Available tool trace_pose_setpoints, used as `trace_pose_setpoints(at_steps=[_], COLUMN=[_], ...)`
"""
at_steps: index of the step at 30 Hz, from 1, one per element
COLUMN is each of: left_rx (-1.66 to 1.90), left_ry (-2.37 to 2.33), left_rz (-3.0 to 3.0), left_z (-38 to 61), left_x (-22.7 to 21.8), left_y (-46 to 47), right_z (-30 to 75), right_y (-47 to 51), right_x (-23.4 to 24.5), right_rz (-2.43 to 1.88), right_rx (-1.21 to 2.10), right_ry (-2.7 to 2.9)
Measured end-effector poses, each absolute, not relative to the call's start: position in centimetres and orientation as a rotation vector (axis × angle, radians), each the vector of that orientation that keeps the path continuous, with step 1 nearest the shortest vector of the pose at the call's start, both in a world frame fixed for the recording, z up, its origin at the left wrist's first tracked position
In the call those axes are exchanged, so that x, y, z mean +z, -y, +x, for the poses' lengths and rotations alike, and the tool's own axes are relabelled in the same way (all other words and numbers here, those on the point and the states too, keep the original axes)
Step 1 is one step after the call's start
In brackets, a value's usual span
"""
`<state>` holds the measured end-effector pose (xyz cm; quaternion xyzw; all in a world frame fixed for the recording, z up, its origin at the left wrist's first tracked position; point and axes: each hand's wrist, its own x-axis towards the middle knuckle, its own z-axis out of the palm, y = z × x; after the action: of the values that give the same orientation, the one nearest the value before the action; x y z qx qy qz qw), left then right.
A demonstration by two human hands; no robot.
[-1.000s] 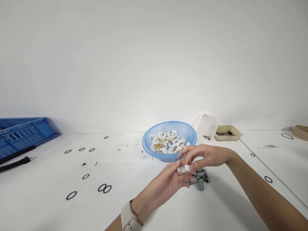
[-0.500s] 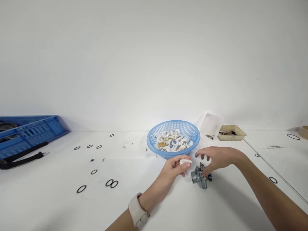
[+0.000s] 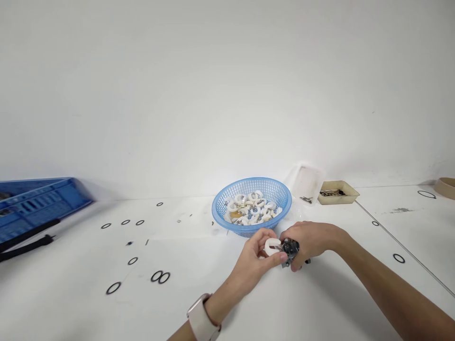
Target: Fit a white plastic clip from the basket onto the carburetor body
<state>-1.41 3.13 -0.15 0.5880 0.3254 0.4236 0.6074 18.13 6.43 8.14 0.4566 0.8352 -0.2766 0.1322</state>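
Observation:
My left hand [image 3: 256, 258] pinches a white horseshoe-shaped plastic piece [image 3: 272, 246] and holds it against a small grey metal carburettor-like part [image 3: 290, 249]. My right hand [image 3: 310, 240] grips that metal part from the right, just above the white table [image 3: 88, 303]. A pale watch sits on my left wrist [image 3: 201, 321]. Just behind the hands stands a blue mesh basket [image 3: 251, 186] filled with several more white pieces and small metal bits.
Black rubber O-rings [image 3: 159, 277] lie scattered on the table's left and right. A blue crate [image 3: 39, 202] and black-handled tools [image 3: 24, 247] are at far left. A clear tub [image 3: 306, 183], a beige tray [image 3: 337, 192] and a tan ring [image 3: 448, 186] stand at the back right.
My right hand closed on the metal part and lifted it off the table. My left hand brought the white piece right, against the part.

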Motion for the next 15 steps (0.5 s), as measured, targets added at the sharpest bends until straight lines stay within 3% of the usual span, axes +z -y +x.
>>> trace_pose_setpoints(at_steps=[15], left_rx=[1.027], left_ry=[-1.054], left_rz=[1.717], left_z=[-1.1], left_x=[0.0], left_y=[-2.1], right_z=[17.9], right_y=[-3.7], right_x=[10.3], right_rz=[1.560], right_rx=[-0.651], right_ry=[-2.277])
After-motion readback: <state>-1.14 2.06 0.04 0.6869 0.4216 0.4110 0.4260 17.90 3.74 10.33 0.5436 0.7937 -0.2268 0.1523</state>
